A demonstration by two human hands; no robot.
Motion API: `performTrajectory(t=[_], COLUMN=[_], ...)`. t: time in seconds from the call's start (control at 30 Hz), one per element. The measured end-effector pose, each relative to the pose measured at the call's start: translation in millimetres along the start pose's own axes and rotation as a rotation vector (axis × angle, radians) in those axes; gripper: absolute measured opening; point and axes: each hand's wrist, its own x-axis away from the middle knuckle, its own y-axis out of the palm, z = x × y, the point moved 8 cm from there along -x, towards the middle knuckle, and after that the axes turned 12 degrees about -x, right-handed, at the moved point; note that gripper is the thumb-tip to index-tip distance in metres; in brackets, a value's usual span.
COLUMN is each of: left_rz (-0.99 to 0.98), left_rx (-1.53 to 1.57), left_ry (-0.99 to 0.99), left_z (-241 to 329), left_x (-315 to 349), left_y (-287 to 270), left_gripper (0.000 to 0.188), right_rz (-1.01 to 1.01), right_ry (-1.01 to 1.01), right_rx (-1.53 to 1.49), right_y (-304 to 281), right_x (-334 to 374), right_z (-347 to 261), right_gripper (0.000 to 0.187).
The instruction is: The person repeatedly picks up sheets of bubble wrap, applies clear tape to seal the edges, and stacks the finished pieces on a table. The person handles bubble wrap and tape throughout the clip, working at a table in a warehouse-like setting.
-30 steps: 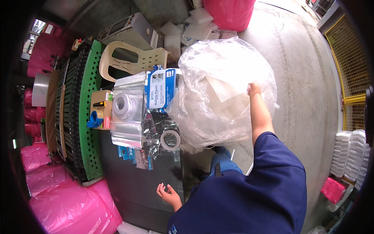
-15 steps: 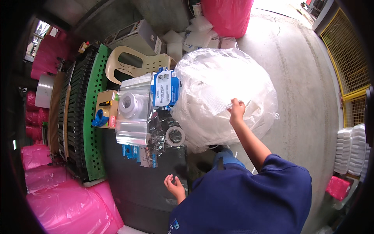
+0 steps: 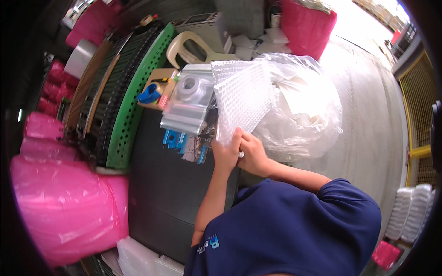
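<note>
Both hands met at the near edge of a clear bubble-wrap sheet (image 3: 241, 99), which stood up and away from the person over the dark table (image 3: 170, 193). The left hand (image 3: 226, 154) and the right hand (image 3: 252, 156) were closed side by side on the sheet's lower edge, touching one another, with something small and white showing between them (too small to make out, possibly a part being wrapped).

The sheet's long axis ran away from the hands, rising from the pinched edge toward the far side of the table, so all of its free length lay beyond the fingers and none toward the body. Neither hand was nearer; they shared the same edge, the left on the side toward the table, the right on the side toward the big clear plastic bag (image 3: 299, 106) full of white pieces.

Just left of the sheet lay a stack of silvery pouches (image 3: 189, 103) with a roll of clear tape on top, and beyond them a blue tape dispenser (image 3: 149, 94) beside the green perforated conveyor rail (image 3: 133, 106). A pink bag (image 3: 64, 207) sat at the table's near left.
</note>
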Motion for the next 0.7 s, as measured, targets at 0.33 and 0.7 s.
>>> performTrajectory(t=[0.33, 0.7], left_rz=[0.06, 0.409], left_rx=[-0.199, -0.042], left_ry=[0.305, -0.174], left_z=[9.6, -148.3], left_x=[64.3, 174.9], left_y=[-74.9, -161.7], left_gripper=[0.048, 0.047], right_rz=[-0.143, 0.625], right_ry=[-0.237, -0.087], right_rx=[0.071, -0.236], right_y=[-57.9, -222.0], right_x=[-84.3, -70.6], right_z=[-55.3, 16.6], right_gripper=[0.055, 0.016])
